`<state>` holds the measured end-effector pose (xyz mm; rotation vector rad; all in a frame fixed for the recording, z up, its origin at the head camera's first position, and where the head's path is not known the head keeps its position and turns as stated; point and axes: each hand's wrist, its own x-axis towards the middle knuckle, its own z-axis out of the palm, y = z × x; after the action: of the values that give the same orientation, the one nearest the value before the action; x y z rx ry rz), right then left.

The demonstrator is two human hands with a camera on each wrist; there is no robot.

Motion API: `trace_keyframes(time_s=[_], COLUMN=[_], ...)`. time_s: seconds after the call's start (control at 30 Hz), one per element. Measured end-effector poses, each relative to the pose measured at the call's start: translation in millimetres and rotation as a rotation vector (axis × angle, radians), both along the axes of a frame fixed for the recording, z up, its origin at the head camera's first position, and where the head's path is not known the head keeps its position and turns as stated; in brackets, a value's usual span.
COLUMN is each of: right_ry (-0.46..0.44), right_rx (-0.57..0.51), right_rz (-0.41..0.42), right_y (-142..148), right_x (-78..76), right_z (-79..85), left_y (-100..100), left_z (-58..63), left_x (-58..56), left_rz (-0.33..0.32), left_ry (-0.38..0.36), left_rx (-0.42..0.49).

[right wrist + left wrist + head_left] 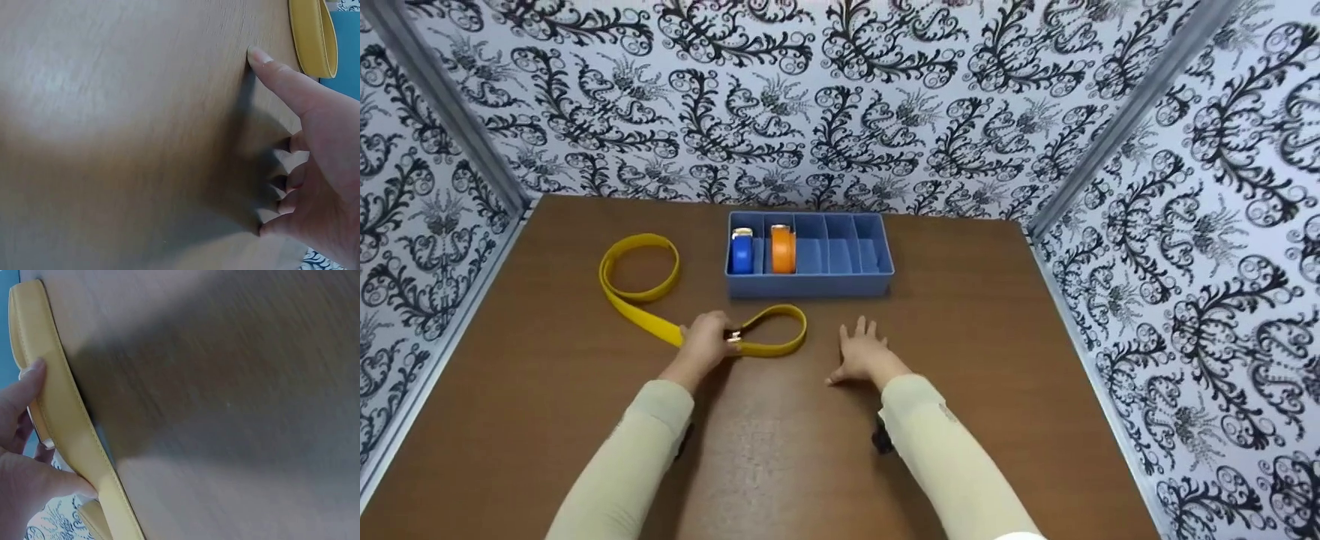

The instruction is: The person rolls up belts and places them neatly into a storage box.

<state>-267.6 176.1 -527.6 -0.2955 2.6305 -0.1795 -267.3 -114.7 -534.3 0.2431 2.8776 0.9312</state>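
Note:
A yellow belt stands on its edge on the brown table, one end curled into a wide loop at the left and a smaller loop at the right. My left hand grips it near the metal buckle. In the left wrist view the thumb and fingers pinch the stitched yellow strap around the buckle. To the right of the small loop, my right hand holds nothing. Its fingers are spread with the tips down at the tabletop, as the right wrist view shows, and the belt's loop lies beyond the thumb.
Behind the hands stands a blue divided box. A rolled blue belt sits in its leftmost compartment, and a rolled orange belt in the one beside it. Patterned walls bound the table at the back and both sides.

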Motion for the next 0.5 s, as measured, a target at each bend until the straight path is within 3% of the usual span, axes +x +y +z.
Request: trace_keyframes(time_s=[0.2,0.5], right_ry=[-0.020,-0.010], right_rx=[-0.005,-0.026], right_rz=[-0.007,-0.022], right_y=[-2.1,-0.2], right_x=[10.6,-1.7], right_z=[-9.9,-1.6], left_y=[-1.5,12.7], left_z=[-12.6,-7.0], left_x=[12.8,8.3], left_rz=[-0.006,-0.004], left_ry=[0.000,0.055], left_rx=[0.017,-0.003])
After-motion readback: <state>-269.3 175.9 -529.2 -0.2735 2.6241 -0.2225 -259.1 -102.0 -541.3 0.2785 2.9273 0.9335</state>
